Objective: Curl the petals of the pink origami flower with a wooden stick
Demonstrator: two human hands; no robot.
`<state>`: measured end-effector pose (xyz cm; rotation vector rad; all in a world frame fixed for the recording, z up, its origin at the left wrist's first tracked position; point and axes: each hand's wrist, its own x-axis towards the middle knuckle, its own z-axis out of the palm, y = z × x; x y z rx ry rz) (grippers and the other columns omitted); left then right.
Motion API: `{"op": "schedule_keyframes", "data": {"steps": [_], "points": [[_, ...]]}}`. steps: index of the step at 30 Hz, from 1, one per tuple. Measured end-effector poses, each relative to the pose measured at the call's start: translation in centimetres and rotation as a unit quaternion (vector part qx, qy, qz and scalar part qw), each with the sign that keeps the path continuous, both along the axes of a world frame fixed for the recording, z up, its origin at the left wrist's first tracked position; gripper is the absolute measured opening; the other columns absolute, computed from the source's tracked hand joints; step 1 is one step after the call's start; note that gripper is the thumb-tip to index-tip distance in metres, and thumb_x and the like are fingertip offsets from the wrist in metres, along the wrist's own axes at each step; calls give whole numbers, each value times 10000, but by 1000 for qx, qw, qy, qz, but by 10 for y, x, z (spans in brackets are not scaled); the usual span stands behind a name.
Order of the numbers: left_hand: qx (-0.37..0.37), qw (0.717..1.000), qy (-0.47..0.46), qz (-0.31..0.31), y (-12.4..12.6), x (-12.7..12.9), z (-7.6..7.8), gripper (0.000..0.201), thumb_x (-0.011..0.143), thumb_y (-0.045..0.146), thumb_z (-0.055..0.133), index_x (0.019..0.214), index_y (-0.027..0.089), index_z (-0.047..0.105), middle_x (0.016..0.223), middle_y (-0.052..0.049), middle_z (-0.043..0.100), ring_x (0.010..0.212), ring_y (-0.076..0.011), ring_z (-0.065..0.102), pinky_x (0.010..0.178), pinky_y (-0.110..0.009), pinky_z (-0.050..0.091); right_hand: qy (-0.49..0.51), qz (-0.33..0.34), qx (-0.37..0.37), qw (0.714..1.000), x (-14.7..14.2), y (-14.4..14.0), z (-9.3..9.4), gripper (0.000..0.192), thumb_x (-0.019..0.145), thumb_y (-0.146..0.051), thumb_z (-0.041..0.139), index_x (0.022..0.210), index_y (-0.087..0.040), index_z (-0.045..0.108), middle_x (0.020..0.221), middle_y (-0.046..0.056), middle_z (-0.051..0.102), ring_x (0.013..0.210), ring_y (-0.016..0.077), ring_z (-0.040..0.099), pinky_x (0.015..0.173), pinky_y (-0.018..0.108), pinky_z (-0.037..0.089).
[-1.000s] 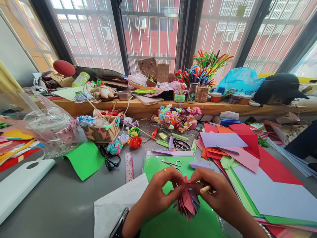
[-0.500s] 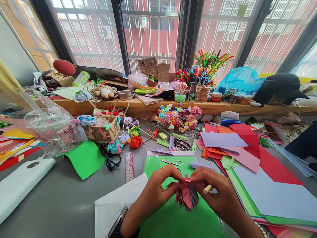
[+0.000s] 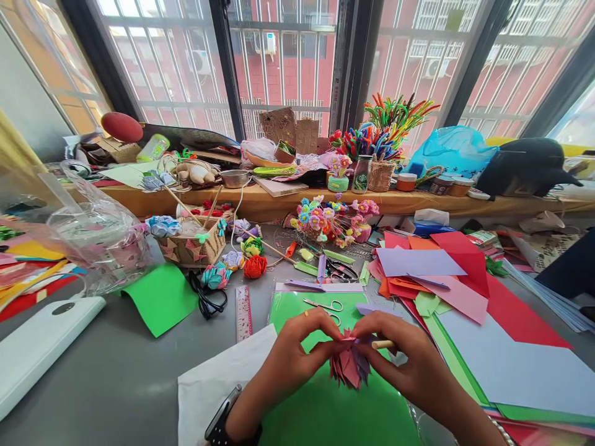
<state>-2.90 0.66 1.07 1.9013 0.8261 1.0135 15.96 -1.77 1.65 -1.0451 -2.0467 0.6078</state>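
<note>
Head view: at the far left of the bench (image 3: 116, 371) a crumpled clear plastic bag (image 3: 93, 238) is seen, with pinkish pieces faintly visible inside. Just to its right a small woven basket (image 3: 193, 244) decorated with paper stars is set, with thin wooden sticks leaning out of it and folded paper flowers clustered around it. Further right, on the wooden sill (image 3: 260, 199), a metal bowl (image 3: 233, 178) is found; its contents cannot be made out. Right of that, a glass jar (image 3: 360, 173) and a wicker pot (image 3: 380, 175) are stood side by side, the pot filled with bright pipe cleaners.

Near the lower middle, over a green sheet (image 3: 325, 409), a pink and purple paper flower (image 3: 349, 362) is held between both hands. The left hand (image 3: 297, 356) is curled, its fingertips pinched on the flower's top. The right hand (image 3: 409, 362) is likewise closed on the flower, and a short wooden stick (image 3: 383, 344) is gripped in its fingers.
</note>
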Motion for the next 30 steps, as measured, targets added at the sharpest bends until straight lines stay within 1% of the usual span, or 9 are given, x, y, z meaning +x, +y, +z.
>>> {"op": "schedule_keyframes", "data": {"steps": [3, 6, 9, 14, 16, 19, 21, 26, 30], "points": [[13, 1000, -1, 10, 1, 1, -2, 92, 762, 201, 592, 684, 153, 578, 690, -29, 602, 678, -148, 540, 646, -262, 421, 7, -7, 18, 1000, -1, 1, -1, 171, 790, -108, 480, 895, -211, 569, 823, 30, 634, 758, 150, 602, 643, 257, 516], [35, 999, -7, 19, 1, 3, -3, 80, 763, 160, 576, 684, 153, 572, 689, -30, 602, 676, -144, 542, 635, -253, 427, 17, -20, 45, 999, -3, 1, -1, 165, 788, -99, 473, 867, -201, 576, 788, 32, 637, 733, 149, 605, 597, 238, 514], [64, 997, -16, 25, 0, 5, -4, 106, 764, 124, 554, 662, 151, 563, 669, -27, 586, 641, -132, 536, 590, -234, 428, 25, -27, 69, 997, -6, 1, 0, 167, 781, -89, 471, 832, -199, 587, 760, 36, 638, 713, 150, 608, 548, 220, 506], [107, 994, -28, 26, -1, 5, -4, 144, 769, 101, 539, 636, 155, 558, 656, -19, 569, 609, -114, 533, 533, -203, 426, 31, -34, 117, 992, -8, 2, 1, 156, 763, -80, 485, 751, -191, 594, 697, 34, 619, 625, 142, 605, 496, 220, 489], [111, 993, -28, 21, 0, 3, -4, 132, 778, 96, 531, 669, 158, 571, 693, -25, 588, 647, -118, 556, 556, -204, 445, 34, -36, 136, 989, -9, 3, 1, 147, 762, -82, 497, 732, -186, 596, 679, 31, 613, 602, 139, 601, 510, 233, 496], [114, 993, -11, 11, 2, 0, -5, 94, 791, 99, 531, 775, 166, 595, 771, -36, 624, 751, -137, 587, 667, -236, 476, 37, -40, 157, 986, -9, 3, 0, 136, 761, -84, 512, 740, -180, 606, 675, 35, 615, 602, 141, 602, 526, 245, 506], [124, 992, -4, 12, 2, 0, -7, 101, 793, 99, 535, 822, 171, 599, 790, -37, 634, 780, -139, 593, 705, -245, 477, 39, -43, 166, 984, -10, 2, 1, 128, 764, -93, 520, 744, -181, 611, 674, 34, 618, 603, 140, 603, 527, 246, 508], [173, 985, -15, 21, 2, -1, -10, 116, 791, 71, 525, 810, 155, 603, 762, -44, 622, 731, -127, 601, 645, -214, 484, 40, -38, 178, 982, -10, 2, 2, 89, 772, -138, 551, 735, -179, 621, 683, 42, 631, 605, 142, 610, 514, 240, 510], [156, 988, -2, 1, 2, -4, -9, 126, 790, 67, 529, 814, 160, 610, 783, -47, 641, 748, -128, 609, 662, -216, 489, 46, -40, 181, 982, -9, 2, 3, 109, 786, -152, 532, 728, -193, 614, 688, 38, 640, 617, 143, 619, 520, 234, 510]]}}
